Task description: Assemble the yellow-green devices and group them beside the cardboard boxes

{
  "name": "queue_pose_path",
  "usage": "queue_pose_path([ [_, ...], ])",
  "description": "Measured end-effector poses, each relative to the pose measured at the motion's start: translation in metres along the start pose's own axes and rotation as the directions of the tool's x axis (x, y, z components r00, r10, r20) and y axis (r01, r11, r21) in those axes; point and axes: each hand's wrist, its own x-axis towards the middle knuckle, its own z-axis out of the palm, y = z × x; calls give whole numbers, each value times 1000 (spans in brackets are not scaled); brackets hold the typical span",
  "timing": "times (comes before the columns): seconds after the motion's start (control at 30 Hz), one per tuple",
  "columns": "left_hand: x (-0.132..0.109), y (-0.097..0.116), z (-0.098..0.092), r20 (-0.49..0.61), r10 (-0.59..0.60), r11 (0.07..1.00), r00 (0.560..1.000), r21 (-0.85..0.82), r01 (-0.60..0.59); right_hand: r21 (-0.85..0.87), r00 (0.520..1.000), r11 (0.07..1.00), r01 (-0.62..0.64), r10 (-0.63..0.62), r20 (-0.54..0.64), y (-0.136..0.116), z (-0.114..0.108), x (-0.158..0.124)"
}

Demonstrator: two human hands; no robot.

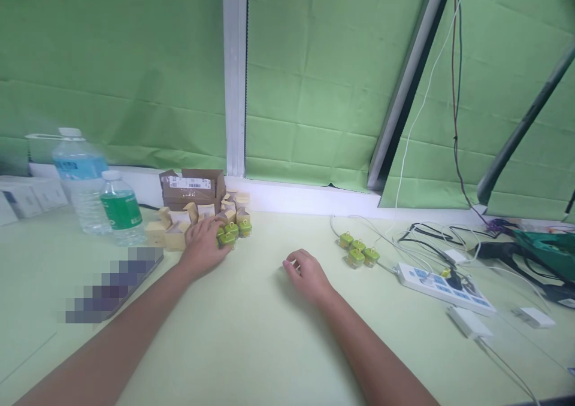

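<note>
Green-lidded clear plastic cube containers (245, 229) cluster partly under my left hand (204, 245); can't tell if its fingers grip one. My right hand (308, 274) is loosely curled, empty; four more sit to its right. Dragging the left sideways could topple the open tan cardboard boxes (175, 238) just beside it. Surface: smooth pale green tabletop (256, 334), white power strip (442, 290) at right. Room: green fabric blinds (309, 88) behind.

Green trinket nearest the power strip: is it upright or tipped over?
Upright: the trinket has its green top and loop uppermost, clear base on the table.
</note>
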Motion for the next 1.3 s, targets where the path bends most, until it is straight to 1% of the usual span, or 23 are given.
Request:
queue_pose_path([
  [0.07, -1, 6, -3, -27, 31, 999, 999, -31, -32, -128, 995, 992, -19, 6, -99, 11, -11, 4],
  [0.1, -2, 11, -5, -37, 54, 997, 998, -56, -56, -220, 984, 973, -66, 27, -177, 18, -19, 6],
  [0.13, -4, 16, -6, -41, 80, 993, 996, -85, -84, -316, 964, 937, -148, 66, -257, 26, -27, 7],
  [0.17, -7, 23, -8, -34, 110, 986, 993, -123, -114, -395, 933, 882, -257, 120, -339, 35, -36, 8],
  [0.23, -16, 41, -10, 37, 167, 963, 985, -222, -155, -474, 856, 747, -466, 245, -455, 53, -53, 8],
  [0.27, -23, 51, -10, 97, 203, 945, 974, -280, -169, -474, 812, 685, -553, 317, -490, 62, -59, 6],
  [0.3, -30, 61, -10, 155, 252, 921, 955, -341, -188, -471, 788, 645, -602, 383, -482, 70, -65, 5],
  [0.37, -47, 82, -9, 248, 397, 851, 884, -459, -253, -463, 766, 613, -640, 459, -451, 83, -72, 3],
  [0.43, -62, 100, -7, 313, 499, 786, 808, -555, -271, -463, 771, 618, -635, 475, -424, 91, -75, 2],
  [0.47, -67, 107, -6, 326, 527, 763, 785, -589, -267, -459, 781, 634, -623, 468, -413, 93, -75, 2],
  [0.5, -72, 112, -4, 336, 541, 748, 771, -611, -259, -446, 794, 660, -604, 457, -401, 95, -74, 3],
  [0.57, -75, 118, -1, 357, 520, 744, 776, -635, -206, -379, 831, 748, -545, 420, -364, 93, -68, 6],
  [0.63, -71, 120, 3, 398, 469, 755, 789, -644, -124, -246, 879, 863, -441, 360, -313, 85, -58, 8],
  [0.67, -68, 120, 6, 429, 442, 763, 788, -642, -78, -161, 905, 914, -371, 318, -282, 79, -51, 9],
  [0.7, -64, 121, 8, 466, 414, 771, 782, -636, -30, -73, 930, 952, -296, 270, -250, 72, -43, 10],
  [0.77, -58, 124, 14, 535, 344, 781, 772, -619, 81, 105, 962, 977, -187, 204, -182, 57, -28, 10],
  [0.8, -56, 127, 17, 538, 294, 771, 790, -622, 136, 174, 975, 973, -151, 176, -135, 49, -21, 10],
  [0.87, -56, 133, 23, 488, 194, 727, 851, -653, 209, 250, 988, 962, -113, 136, -77, 36, -10, 8],
  [0.9, -58, 136, 25, 446, 165, 701, 880, -681, 213, 264, 991, 959, -103, 122, -56, 31, -6, 7],
  [0.97, -62, 141, 26, 370, 183, 673, 911, -723, 159, 277, 992, 956, -102, 119, -45, 23, -1, 5],
  [1.07, -67, 142, 23, 324, 261, 671, 909, -738, 70, 339, 993, 934, -111, 121, -9, 15, 1, 2],
  [1.2, -65, 138, 19, 338, 278, 666, 899, -742, 73, 411, 991, 902, -130, 115, 61, 9, 4, 0],
  [1.3, -61, 134, 19, 322, 256, 669, 911, -739, 73, 478, 990, 868, -133, 143, 15, 13, 9, 2],
])
